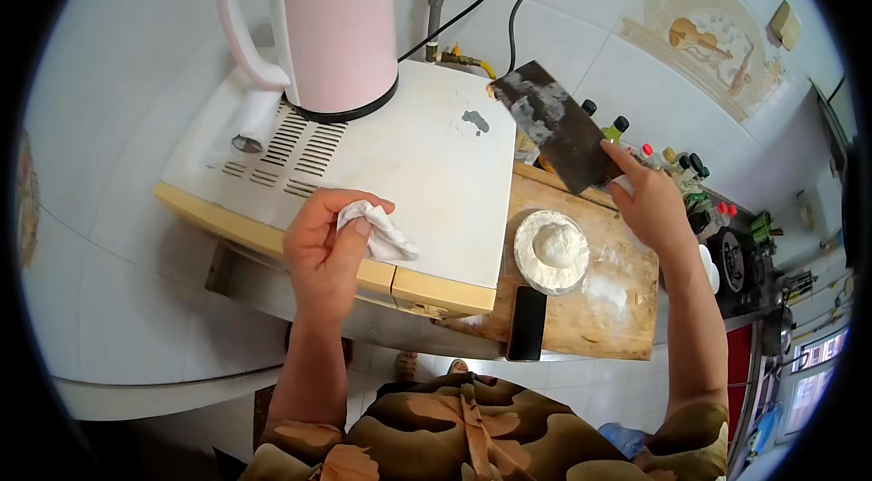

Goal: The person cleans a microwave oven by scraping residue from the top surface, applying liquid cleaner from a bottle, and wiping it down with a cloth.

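Note:
My left hand [331,249] is closed on a crumpled white cloth or tissue [386,236], held over the front part of a white boxy appliance. My right hand [647,199] grips one end of a cleaver [554,122], whose broad dark blade carries pale floury smears. Its handle cannot be made out. The blade is raised above the back of a wooden board [627,327]. Below it on the board is a bowl of white flour [551,252] with a rounded mound in the middle. A black phone [527,325] lies at the board's front left.
A pink kettle [338,22] stands on the white appliance [436,163], beside a white cylindrical object [256,122]. Several bottles [618,128] line the wall behind the board. Farther right is a stove [731,258]. Black cables [513,18] hang down the tiled wall.

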`<state>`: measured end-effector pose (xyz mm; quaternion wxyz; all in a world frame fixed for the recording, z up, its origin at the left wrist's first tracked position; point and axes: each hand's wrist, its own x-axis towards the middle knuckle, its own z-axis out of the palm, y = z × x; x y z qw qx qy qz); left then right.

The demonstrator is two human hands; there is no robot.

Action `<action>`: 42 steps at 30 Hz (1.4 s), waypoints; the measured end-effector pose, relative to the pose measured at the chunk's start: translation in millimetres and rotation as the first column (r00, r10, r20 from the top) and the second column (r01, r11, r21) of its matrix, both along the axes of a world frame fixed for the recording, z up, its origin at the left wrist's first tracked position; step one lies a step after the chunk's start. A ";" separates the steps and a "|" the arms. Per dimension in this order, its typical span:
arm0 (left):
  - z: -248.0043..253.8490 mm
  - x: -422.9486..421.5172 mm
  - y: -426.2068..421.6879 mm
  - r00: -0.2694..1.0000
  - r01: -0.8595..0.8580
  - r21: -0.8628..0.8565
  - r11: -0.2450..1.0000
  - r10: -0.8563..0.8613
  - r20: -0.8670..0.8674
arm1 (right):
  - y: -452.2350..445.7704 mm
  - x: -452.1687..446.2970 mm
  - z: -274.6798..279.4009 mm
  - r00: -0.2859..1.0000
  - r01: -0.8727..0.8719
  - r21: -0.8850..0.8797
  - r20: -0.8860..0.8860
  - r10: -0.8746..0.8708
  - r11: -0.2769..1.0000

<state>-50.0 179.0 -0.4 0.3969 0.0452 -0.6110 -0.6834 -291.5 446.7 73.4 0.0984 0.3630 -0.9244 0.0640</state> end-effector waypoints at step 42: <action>4.4 -0.7 2.9 1.000 -0.012 -0.046 0.999 0.013 0.027 | 5.7 18.4 54.4 0.974 0.015 0.042 0.227 -0.024 0.999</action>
